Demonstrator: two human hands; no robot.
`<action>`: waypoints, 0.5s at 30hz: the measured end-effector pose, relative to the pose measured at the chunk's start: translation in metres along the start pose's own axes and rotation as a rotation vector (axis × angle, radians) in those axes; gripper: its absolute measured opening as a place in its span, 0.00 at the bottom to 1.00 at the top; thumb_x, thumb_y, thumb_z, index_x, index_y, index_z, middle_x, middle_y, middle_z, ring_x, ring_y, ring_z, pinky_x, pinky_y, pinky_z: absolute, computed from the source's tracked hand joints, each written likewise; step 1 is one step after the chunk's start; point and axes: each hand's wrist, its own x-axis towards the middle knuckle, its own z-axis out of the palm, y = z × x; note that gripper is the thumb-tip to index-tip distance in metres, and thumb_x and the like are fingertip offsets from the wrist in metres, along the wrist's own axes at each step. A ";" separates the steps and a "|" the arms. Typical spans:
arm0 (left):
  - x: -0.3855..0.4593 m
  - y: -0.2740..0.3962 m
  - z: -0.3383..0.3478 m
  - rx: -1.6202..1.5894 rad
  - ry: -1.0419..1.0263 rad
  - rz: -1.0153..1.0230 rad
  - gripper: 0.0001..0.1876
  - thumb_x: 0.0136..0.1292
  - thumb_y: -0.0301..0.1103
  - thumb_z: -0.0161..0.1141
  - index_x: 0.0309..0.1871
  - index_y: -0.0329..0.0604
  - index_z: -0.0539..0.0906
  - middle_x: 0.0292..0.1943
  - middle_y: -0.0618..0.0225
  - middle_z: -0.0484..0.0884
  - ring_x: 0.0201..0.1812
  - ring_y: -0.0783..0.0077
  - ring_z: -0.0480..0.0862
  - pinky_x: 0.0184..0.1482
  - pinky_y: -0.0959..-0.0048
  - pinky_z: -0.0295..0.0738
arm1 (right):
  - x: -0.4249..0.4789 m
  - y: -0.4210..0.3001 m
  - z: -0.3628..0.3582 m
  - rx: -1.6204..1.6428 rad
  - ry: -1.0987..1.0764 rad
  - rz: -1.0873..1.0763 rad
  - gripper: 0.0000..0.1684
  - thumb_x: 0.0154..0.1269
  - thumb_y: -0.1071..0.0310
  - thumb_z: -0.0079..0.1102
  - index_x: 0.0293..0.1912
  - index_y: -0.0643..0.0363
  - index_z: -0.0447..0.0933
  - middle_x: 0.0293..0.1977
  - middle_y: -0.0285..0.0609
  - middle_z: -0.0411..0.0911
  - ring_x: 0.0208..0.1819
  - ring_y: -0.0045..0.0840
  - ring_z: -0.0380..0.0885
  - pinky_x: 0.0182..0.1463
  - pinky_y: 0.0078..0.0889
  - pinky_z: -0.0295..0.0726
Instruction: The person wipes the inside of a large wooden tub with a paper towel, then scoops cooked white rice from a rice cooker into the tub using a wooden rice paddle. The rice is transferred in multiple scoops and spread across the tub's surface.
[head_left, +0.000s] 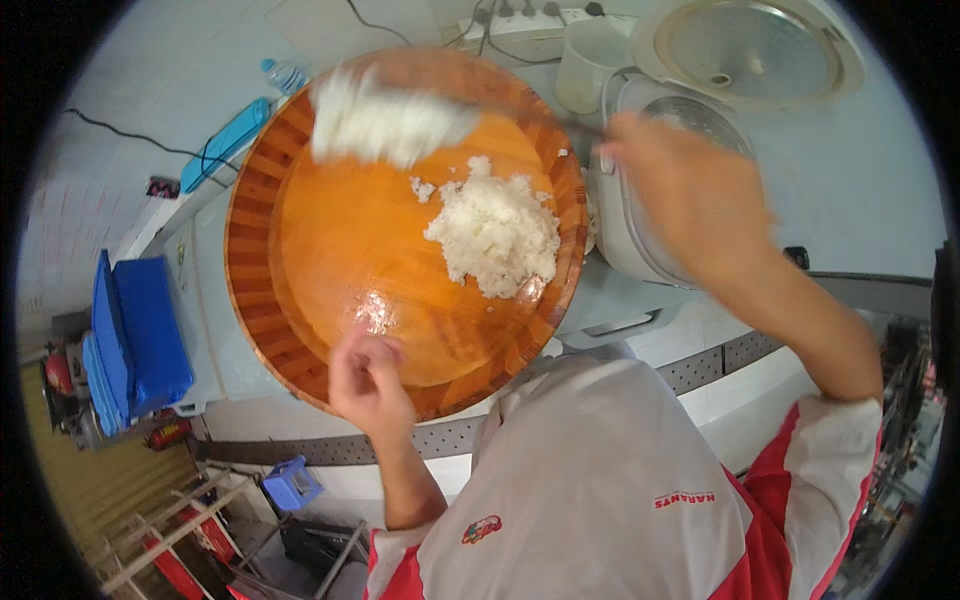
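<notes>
A round wooden rice tub stands before me on the counter. In my right hand is the thin dark handle of a serving tool, blurred by motion. Its head lies behind a lump of white cooked rice over the tub's far side; whether that lump is lifted clear of the tub I cannot tell. A heap of cooked rice sits at the right of the tub's floor, with small clumps beside it. My left hand hangs at the tub's near left rim, empty, its fingers loosely bent.
A white rice cooker stands right of the tub, under my right forearm. Behind it is a lid with a metal inner face. A translucent jug, power strip and plastic bottle stand farther back. Blue bins are at the left.
</notes>
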 end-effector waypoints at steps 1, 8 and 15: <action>-0.009 0.002 0.001 0.003 -0.061 0.038 0.13 0.70 0.20 0.56 0.56 0.31 0.81 0.30 0.66 0.83 0.32 0.76 0.83 0.38 0.77 0.78 | 0.002 -0.003 0.022 0.036 -0.055 -0.094 0.08 0.69 0.67 0.56 0.41 0.62 0.75 0.28 0.50 0.82 0.32 0.39 0.86 0.31 0.37 0.83; -0.060 0.002 0.010 0.009 -0.547 -0.082 0.16 0.61 0.17 0.59 0.53 0.32 0.84 0.32 0.59 0.86 0.32 0.73 0.86 0.36 0.76 0.81 | 0.029 -0.017 0.039 -0.129 -0.285 -0.036 0.14 0.75 0.59 0.53 0.39 0.60 0.75 0.21 0.49 0.80 0.27 0.39 0.85 0.27 0.36 0.83; -0.043 0.008 0.023 0.061 -0.559 -0.035 0.15 0.62 0.17 0.60 0.52 0.33 0.84 0.32 0.58 0.86 0.32 0.69 0.88 0.36 0.73 0.83 | 0.034 -0.003 -0.007 -0.175 -0.660 -0.046 0.20 0.75 0.58 0.53 0.33 0.62 0.85 0.29 0.56 0.83 0.35 0.44 0.86 0.37 0.44 0.84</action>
